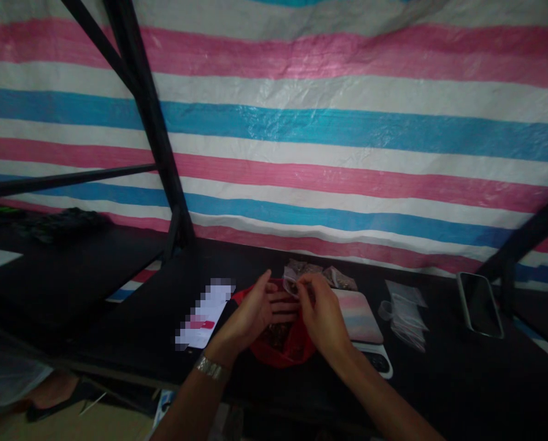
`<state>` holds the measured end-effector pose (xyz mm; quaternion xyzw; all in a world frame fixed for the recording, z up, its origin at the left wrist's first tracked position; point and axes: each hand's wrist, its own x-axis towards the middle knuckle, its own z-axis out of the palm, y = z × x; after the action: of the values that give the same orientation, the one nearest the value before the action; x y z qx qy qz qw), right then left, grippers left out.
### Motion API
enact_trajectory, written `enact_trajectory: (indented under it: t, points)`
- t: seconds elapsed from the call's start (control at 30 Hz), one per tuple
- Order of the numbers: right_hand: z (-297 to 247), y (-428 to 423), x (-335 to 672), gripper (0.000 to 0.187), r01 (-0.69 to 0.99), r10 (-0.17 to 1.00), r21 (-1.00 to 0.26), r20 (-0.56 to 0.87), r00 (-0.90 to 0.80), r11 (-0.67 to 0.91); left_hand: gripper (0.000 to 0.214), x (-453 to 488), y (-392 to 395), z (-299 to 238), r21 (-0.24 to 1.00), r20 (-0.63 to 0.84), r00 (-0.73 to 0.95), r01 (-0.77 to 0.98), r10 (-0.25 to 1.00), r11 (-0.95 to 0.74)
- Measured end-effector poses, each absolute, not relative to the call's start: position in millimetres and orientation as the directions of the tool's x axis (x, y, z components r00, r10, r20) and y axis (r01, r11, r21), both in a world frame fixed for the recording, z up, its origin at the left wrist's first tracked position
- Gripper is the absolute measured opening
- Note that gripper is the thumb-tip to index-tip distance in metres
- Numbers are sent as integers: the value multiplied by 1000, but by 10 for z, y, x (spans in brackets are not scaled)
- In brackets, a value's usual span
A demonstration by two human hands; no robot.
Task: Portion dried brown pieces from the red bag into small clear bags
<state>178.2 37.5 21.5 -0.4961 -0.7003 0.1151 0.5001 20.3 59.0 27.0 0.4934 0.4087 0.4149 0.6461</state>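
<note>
My left hand and my right hand meet over a red plastic bag that holds dark brownish bits. Between the fingertips of both hands is a small clear pouch with some of the dark bits inside. My left wrist wears a metal watch band. Just behind the hands lie filled small clear pouches on the black table.
A small scale with a pink-blue top sits right of the red bag. Empty clear pouches lie further right, then a phone. A white paper lies left. Black frame posts rise before a striped tarp.
</note>
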Motion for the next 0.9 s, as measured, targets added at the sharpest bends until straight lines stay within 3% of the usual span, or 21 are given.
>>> enact_trajectory:
  t: [0.07, 0.13, 0.3, 0.43, 0.63, 0.9]
  points:
    - [213, 354, 1762, 14, 586, 791, -611, 606, -85, 532, 48, 164, 601, 259, 907, -184, 400, -283, 898, 312]
    - [209, 342, 1743, 14, 591, 780, -579, 610, -143, 561, 35, 130, 610, 237, 825, -199, 427, -413, 882, 386]
    - [168, 357, 1745, 15, 621, 797, -562, 577, -177, 546, 8, 65, 643, 185, 804, -145, 299, -520, 943, 288]
    - [133, 371, 1781, 15, 598, 813, -585, 541, -216, 548, 18, 28, 670, 204, 813, -70, 257, -545, 964, 205]
    - [110, 356, 1786, 16, 592, 832, -600, 491, -258, 538, 54, -1, 646, 224, 856, 23, 197, -510, 980, 82]
    - [134, 402, 1781, 13, 649, 871, -607, 452, -193, 459, 65, -14, 668, 196, 937, 150, 178, -339, 973, -82]
